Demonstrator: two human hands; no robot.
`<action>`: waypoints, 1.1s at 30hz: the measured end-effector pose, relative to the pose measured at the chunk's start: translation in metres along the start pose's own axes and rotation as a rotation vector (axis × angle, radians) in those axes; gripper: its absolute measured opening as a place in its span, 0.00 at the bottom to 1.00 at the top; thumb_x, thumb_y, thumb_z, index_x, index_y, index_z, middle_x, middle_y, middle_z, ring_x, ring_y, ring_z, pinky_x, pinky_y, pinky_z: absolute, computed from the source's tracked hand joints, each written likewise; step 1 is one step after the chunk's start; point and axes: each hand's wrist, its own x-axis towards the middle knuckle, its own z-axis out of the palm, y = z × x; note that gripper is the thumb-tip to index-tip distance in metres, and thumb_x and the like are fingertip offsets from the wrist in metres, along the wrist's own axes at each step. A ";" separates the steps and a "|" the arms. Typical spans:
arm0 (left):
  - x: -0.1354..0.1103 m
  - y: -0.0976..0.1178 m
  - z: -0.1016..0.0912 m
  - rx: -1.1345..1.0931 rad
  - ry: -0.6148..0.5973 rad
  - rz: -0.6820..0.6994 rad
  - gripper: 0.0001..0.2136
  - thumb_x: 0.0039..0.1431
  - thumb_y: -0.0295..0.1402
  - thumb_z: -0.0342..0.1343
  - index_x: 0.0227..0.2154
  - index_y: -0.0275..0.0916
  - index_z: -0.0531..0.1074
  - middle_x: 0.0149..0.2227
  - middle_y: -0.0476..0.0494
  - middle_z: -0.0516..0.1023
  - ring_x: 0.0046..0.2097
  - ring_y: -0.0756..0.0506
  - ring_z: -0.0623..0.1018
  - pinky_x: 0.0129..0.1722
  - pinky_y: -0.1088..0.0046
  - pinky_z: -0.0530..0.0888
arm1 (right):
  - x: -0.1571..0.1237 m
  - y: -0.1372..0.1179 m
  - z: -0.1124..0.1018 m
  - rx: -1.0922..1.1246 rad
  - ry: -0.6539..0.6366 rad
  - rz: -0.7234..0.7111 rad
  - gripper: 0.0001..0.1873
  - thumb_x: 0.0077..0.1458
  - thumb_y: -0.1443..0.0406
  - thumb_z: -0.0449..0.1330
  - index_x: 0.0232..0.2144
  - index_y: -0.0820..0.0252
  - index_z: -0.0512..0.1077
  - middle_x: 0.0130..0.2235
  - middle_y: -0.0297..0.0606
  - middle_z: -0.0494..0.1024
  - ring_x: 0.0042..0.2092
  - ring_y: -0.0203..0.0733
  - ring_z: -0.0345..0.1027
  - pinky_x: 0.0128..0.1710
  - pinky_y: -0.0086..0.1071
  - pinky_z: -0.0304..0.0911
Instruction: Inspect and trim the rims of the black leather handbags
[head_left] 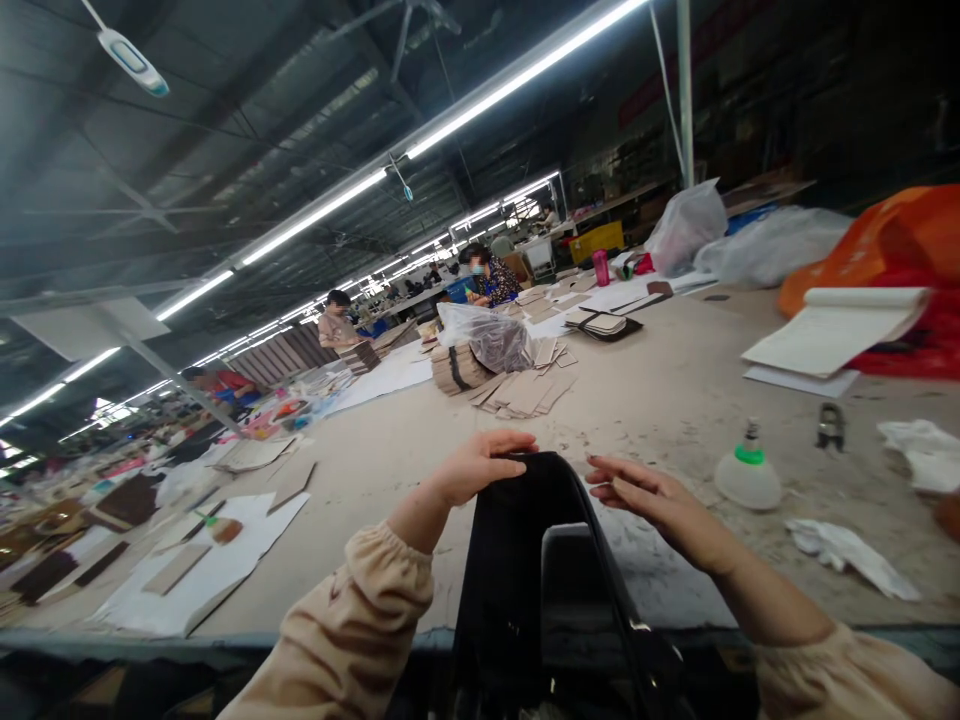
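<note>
A glossy black frame-like thing point(510, 560) with a rounded top and a rectangular opening stands in front of me, rising past the table's front edge; I cannot tell its kind. My left hand point(484, 465) is at its upper left corner, fingers stretched out and thumb near or on the black top. To the right of the frame, my right hand point(645, 495) is spread with its fingers pointing towards the black edge, a small gap between them. Neither hand has anything visibly in its grasp.
On the worktable point(675, 390) stand a bottle with a green collar point(748, 475), a black clip-like tool point(831, 428) and a white glove-like cloth point(851, 555). Brown pieces point(525, 390) lie ahead, a notepad point(836, 330) at right, another glue-like bottle point(223, 528) left. Co-workers point(495, 275) are farther back.
</note>
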 end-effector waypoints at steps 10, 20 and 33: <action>-0.010 -0.005 0.014 0.216 0.200 0.044 0.13 0.51 0.30 0.53 0.41 0.36 0.71 0.46 0.42 0.75 0.47 0.45 0.73 0.49 0.67 0.67 | 0.000 -0.005 0.005 -0.055 -0.002 -0.024 0.26 0.48 0.52 0.59 0.48 0.56 0.70 0.48 0.43 0.73 0.50 0.50 0.65 0.52 0.45 0.59; 0.009 0.006 0.020 0.719 0.230 0.131 0.10 0.54 0.36 0.50 0.30 0.38 0.75 0.28 0.49 0.77 0.30 0.50 0.72 0.32 0.76 0.67 | -0.005 -0.014 0.000 -0.149 0.051 -0.089 0.23 0.49 0.52 0.59 0.46 0.56 0.71 0.48 0.40 0.73 0.51 0.50 0.64 0.52 0.43 0.59; 0.018 0.007 0.033 0.812 0.345 0.090 0.11 0.54 0.37 0.49 0.24 0.38 0.71 0.22 0.51 0.70 0.28 0.51 0.68 0.29 0.76 0.63 | -0.021 -0.055 0.024 -0.665 0.201 -0.261 0.24 0.46 0.55 0.59 0.46 0.52 0.71 0.44 0.40 0.74 0.43 0.48 0.68 0.43 0.40 0.66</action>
